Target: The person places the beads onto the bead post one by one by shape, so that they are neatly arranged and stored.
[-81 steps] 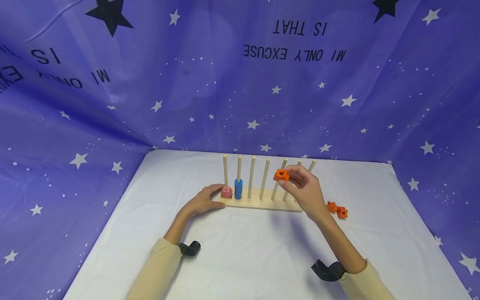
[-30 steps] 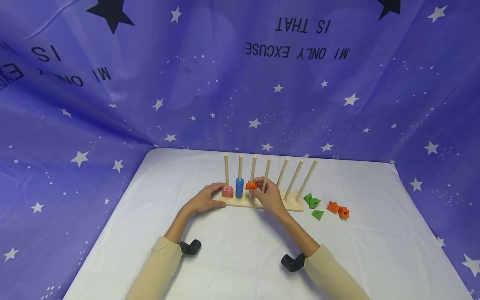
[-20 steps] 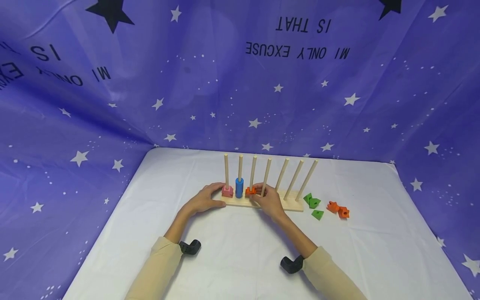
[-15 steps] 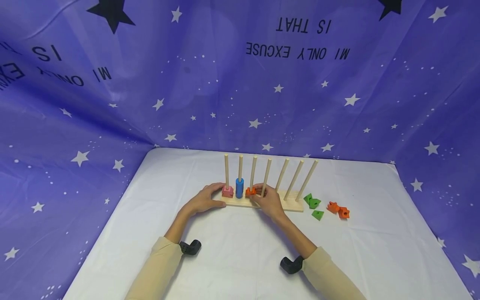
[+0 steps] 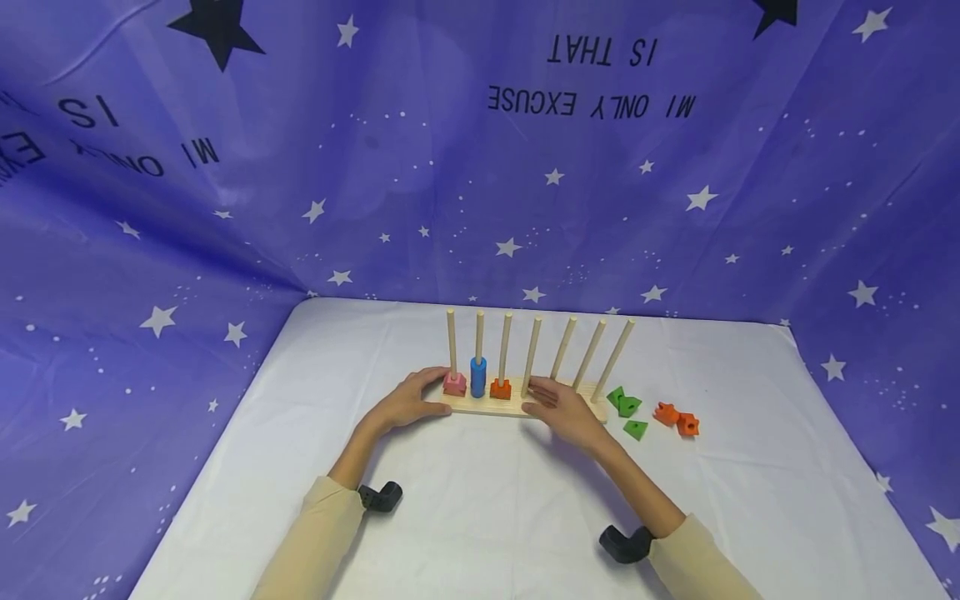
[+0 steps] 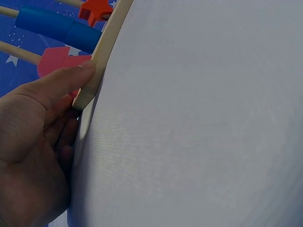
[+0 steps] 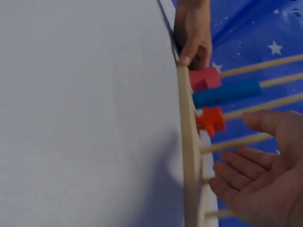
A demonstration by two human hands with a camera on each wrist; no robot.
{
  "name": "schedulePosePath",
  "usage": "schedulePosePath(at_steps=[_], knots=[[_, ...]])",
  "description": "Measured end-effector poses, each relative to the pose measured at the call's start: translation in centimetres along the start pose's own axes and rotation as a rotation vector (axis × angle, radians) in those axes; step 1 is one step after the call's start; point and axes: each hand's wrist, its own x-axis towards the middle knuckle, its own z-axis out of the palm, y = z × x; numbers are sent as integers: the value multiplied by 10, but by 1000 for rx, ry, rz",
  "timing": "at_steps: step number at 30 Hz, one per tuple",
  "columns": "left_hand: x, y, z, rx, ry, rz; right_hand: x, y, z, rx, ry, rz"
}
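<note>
A wooden peg board [image 5: 487, 407] with several upright pegs stands on the table. My left hand [image 5: 405, 404] grips its left end, thumb on the front edge [image 6: 108, 45] and fingers behind. Pink blocks [image 5: 454, 384] sit on the first peg, blue cylinders [image 5: 478, 378] on the second, and an orange star-shaped bead [image 5: 501, 389] at the foot of the third. Over the board's right half, close to the fourth peg [image 5: 532, 358], is my right hand [image 5: 568, 417]. Its fingers are spread and nothing lies between them, as the right wrist view also shows its palm [image 7: 265, 189].
Right of the board lie green triangular beads [image 5: 628, 407] and two orange star beads [image 5: 677, 419] on the white tablecloth [image 5: 480, 517]. A purple star-print curtain [image 5: 480, 167] rises behind and at both sides.
My right hand brought an orange star bead to the third peg, slid it down to the base, let go and drew back to the right. My left hand has stayed on the board.
</note>
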Motion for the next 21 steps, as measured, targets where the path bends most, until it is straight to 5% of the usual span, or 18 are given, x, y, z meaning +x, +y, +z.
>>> schedulePosePath(at_steps=[3, 8, 15, 21], knots=[[0, 0, 0, -7, 1, -6, -17, 3, -24, -43, 36, -79], [-1, 0, -1, -11, -1, -8, -44, 15, -69, -152, 213, -110], [0, 0, -1, -16, -10, -6, -83, 46, -128, -367, 446, 8], [1, 0, -1, -21, -8, 1, -110, 79, -152, -387, 421, 202]])
